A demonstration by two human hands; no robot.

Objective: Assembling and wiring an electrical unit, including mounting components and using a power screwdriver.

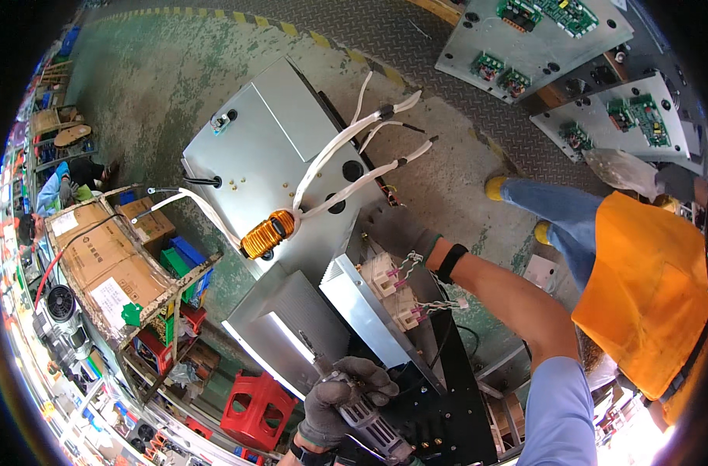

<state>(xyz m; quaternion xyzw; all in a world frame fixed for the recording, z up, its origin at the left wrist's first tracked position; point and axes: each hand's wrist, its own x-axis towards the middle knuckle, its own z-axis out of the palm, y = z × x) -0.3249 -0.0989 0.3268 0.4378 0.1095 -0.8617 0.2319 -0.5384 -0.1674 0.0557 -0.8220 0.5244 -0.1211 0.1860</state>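
Note:
My gloved left hand (331, 408) is closed round a grey power screwdriver (372, 423), whose bit points up and away past a finned heat sink (296, 330). My gloved right hand (401, 231) reaches over a second heat sink (381, 311) to the edge of a grey metal panel (261, 147). Its fingers are curled in, and what they hold, if anything, is hidden. Pale modules (381, 273) with twisted wires sit beside this heat sink, below my right hand. A copper-wound coil (268, 233) with thick white-sleeved cables (327, 154) lies on the panel.
Close on the right stands a person in an orange vest (649, 287). Plates with green circuit boards (649, 120) lie at upper right. Cardboard boxes (101, 256) fill a rack at left, near a red stool (257, 412). A black base plate (447, 412) spans the near side.

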